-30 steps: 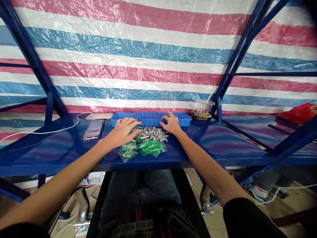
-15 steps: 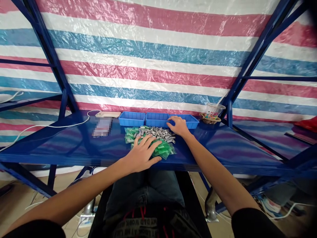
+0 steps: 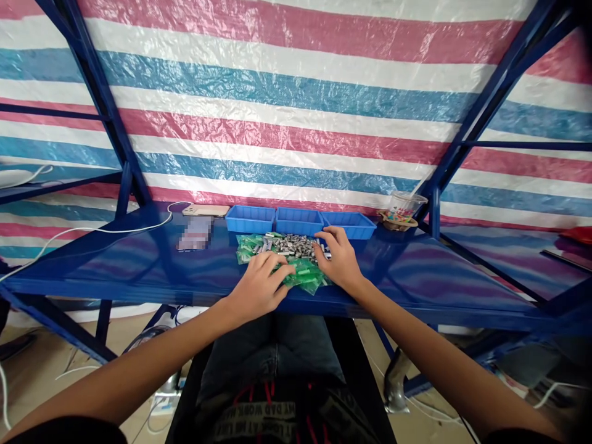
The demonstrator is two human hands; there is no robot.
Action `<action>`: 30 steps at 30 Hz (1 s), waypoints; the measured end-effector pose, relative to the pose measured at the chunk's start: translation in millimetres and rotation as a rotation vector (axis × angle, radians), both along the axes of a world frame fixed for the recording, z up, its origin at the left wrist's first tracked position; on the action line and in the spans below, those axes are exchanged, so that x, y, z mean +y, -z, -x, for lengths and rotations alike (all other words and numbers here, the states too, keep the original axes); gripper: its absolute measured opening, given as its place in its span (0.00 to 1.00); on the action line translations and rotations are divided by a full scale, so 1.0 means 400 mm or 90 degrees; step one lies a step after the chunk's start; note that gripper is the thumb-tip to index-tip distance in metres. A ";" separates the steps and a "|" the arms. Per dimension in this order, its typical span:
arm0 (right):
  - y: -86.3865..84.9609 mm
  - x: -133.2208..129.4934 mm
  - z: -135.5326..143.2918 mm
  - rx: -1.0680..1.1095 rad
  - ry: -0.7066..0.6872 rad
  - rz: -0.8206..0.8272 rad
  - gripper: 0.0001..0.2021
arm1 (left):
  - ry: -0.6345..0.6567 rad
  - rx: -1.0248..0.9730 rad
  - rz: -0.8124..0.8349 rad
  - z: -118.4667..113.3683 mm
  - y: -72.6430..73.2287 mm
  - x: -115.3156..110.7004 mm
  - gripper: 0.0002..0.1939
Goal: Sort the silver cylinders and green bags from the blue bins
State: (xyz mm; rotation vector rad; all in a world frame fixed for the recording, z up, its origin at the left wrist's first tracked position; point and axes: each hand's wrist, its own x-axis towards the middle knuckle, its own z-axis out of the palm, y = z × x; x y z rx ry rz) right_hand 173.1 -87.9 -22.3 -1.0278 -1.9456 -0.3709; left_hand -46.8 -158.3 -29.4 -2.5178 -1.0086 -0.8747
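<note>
Both hands have drawn back from the 3 blue trays: the left hand and right hand now rest, fingers loosely spread, on the green bags beside the metal pieces mid-table.

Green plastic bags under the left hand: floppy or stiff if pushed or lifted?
Likely floppy: the green plastic bags look thin, glossy film, lying flat and overlapping. They probably slide easily on the shiny blue shelf. The left hand rests on them; the right hand sits at the small metal parts, which may scatter.
</note>
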 end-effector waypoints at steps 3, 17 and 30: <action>-0.003 -0.003 0.006 0.007 0.012 0.028 0.12 | 0.024 0.028 -0.001 -0.002 0.000 0.000 0.09; 0.008 0.003 0.007 0.000 0.051 0.067 0.15 | 0.018 0.041 0.118 -0.009 -0.005 -0.004 0.07; 0.021 0.123 -0.081 0.079 0.177 0.099 0.14 | 0.033 0.025 0.118 -0.008 -0.015 -0.014 0.10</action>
